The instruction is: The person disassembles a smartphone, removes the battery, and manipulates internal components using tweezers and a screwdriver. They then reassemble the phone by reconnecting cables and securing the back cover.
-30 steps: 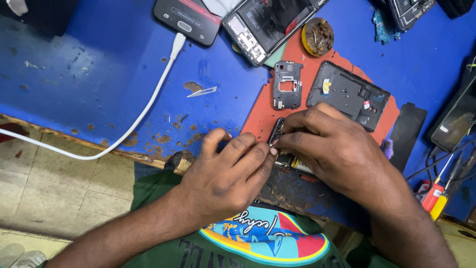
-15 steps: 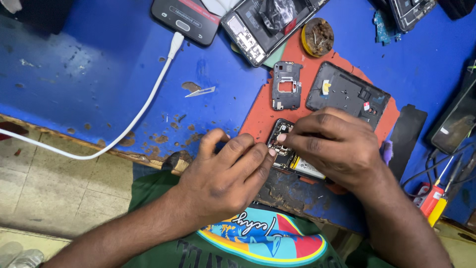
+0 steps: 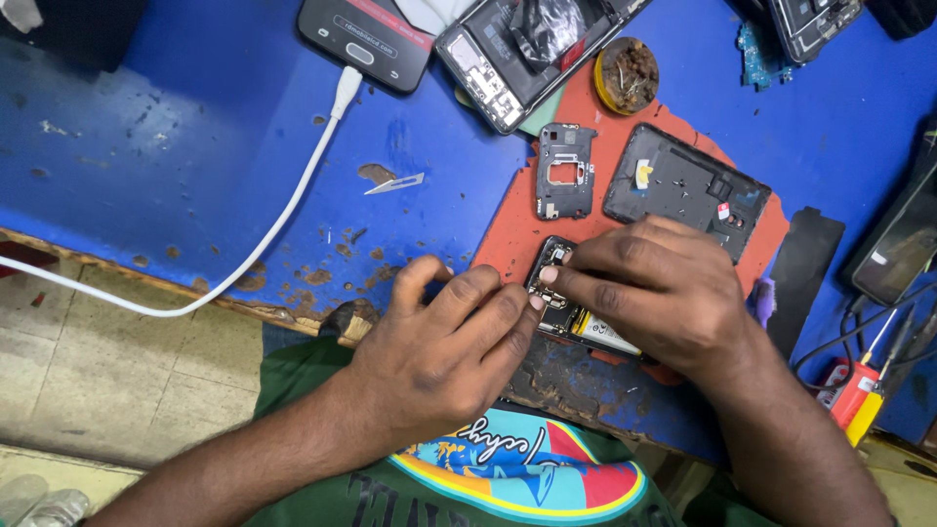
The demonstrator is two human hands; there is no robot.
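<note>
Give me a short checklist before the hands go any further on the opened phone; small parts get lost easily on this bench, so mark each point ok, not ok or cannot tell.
1. Both hands on the work: left hand and right hand meet over the opened phone. Ok.
2. Phone fully supported: it lies on the red mat, near the bench's worn front edge. Ok, but close.
3. Removed parts set aside: back cover and small inner frame lie on the mat, apart from the hands. Ok.
4. Loose blade away from the hands: ok.
5. White cable away from the work: ok.
6. What the fingertips grip: hidden. Cannot tell.
</note>
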